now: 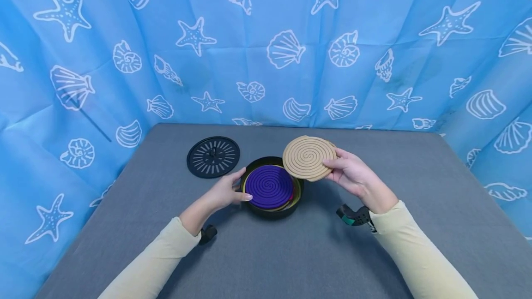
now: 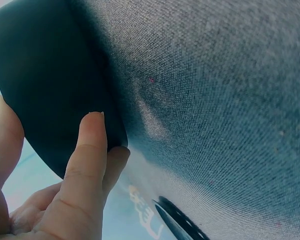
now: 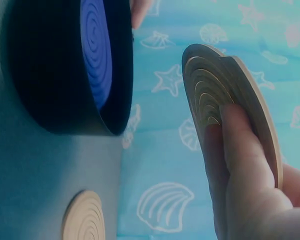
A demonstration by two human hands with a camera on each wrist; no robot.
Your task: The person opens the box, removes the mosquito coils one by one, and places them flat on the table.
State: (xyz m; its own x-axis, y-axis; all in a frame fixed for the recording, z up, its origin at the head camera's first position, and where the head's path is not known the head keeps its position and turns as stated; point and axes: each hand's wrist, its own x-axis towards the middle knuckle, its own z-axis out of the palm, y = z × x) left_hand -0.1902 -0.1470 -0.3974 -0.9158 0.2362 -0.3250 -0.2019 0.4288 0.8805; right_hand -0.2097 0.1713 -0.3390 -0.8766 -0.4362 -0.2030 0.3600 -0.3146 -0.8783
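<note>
My right hand [image 1: 353,174] pinches a tan spiral mosquito coil [image 1: 309,158], thumb on its near face and fingers behind. The coil is raised and tilted, overlapping the right rim of a round black tin [image 1: 271,214] in the head view. Inside the tin lies a purple spiral coil [image 1: 269,186], with yellow and red edges showing under it. My left hand [image 1: 222,193] grips the tin's left side, its thumb at the rim and fingertips [image 2: 91,125] against the outer wall.
A black slotted lid [image 1: 213,157] with a small central knob lies left of and behind the tin. The right wrist view shows another tan coil [image 3: 86,220] on the grey tabletop [image 1: 266,262]. A blue shell-print curtain [image 1: 257,59] hangs behind the table.
</note>
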